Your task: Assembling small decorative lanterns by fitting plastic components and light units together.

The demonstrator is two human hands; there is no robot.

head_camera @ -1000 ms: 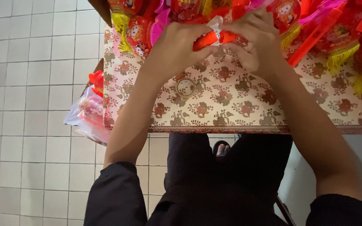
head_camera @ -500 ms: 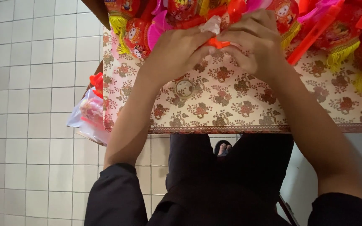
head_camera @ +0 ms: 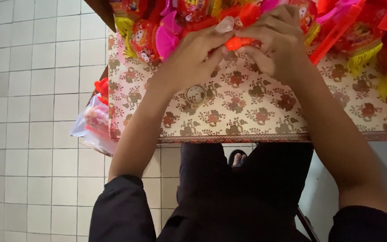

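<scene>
1. Two hands work at 12 o'clock of the view, both yours, over a table with a floral cloth (head_camera: pixel 247 112).
2. White floor tiles (head_camera: pixel 32 112) fill the 9 o'clock side.
3. At 9 o'clock of the table, a clear plastic bag (head_camera: pixel 92 127) hangs off the edge with red and pink bits inside, too blurred to name.
4. Your left hand (head_camera: pixel 191 60) has fingers curled, thumb and fingertips pinching the left end of a small orange plastic piece (head_camera: pixel 238 42).
5. Just below that hand, toward 6 o'clock, a clear tape roll (head_camera: pixel 196 95) lies flat on the cloth, not touched.
6. The orange piece sits between both hands, near 12 o'clock, held above the cloth.
7. Your right hand (head_camera: pixel 276 42) has fingers bent and pressed together, gripping the piece's right end from above.
8. Red lantern toys (head_camera: pixel 363 36) with yellow fringe pile from 12 to 2 o'clock, behind and beside the right hand.
</scene>
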